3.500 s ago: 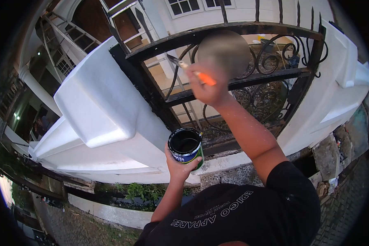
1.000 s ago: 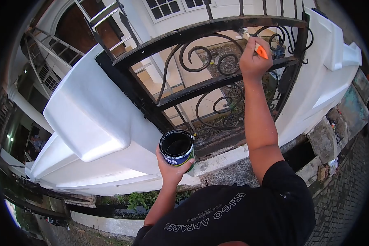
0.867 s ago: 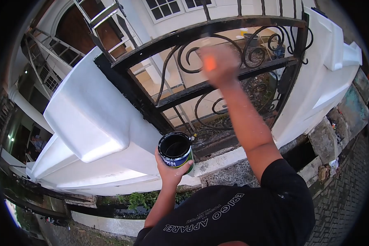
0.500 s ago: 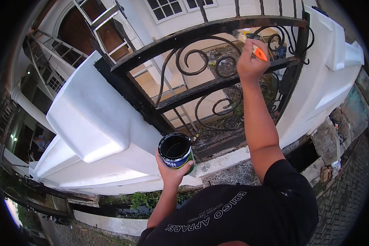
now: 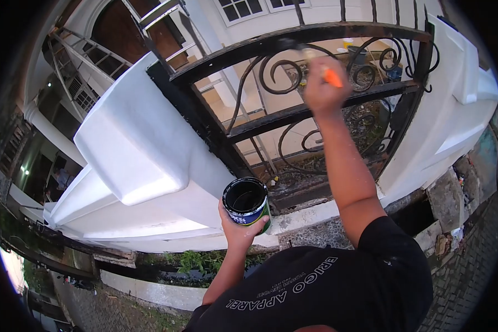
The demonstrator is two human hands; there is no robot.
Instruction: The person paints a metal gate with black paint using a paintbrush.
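Note:
My left hand (image 5: pixel 239 226) is wrapped round a paint can (image 5: pixel 249 217) with a blue and green label. Black paint shows inside it, and dark smears coat its rim. Up at the gate, my right hand (image 5: pixel 325 86) grips a paintbrush (image 5: pixel 310 53) with an orange handle end, a little blurred by motion. Its dark bristles lie against the upper rail of the black iron gate (image 5: pixel 249 48). Below that rail are curled scrolls and a middle bar (image 5: pixel 279 117), brownish in places.
A white wall pillar (image 5: pixel 133 138) rises left of the gate, another white wall (image 5: pixel 442 94) right. Behind stand ladders (image 5: pixel 91 50). Plants (image 5: pixel 191 261) grow in a ditch below the wall. Broken concrete slabs (image 5: pixel 445 193) edge the paving (image 5: pixel 465 260) at right.
My right hand has moved the brush leftward along the upper rail. The whole view has shifted slightly, while my left hand keeps its hold on the paint can.

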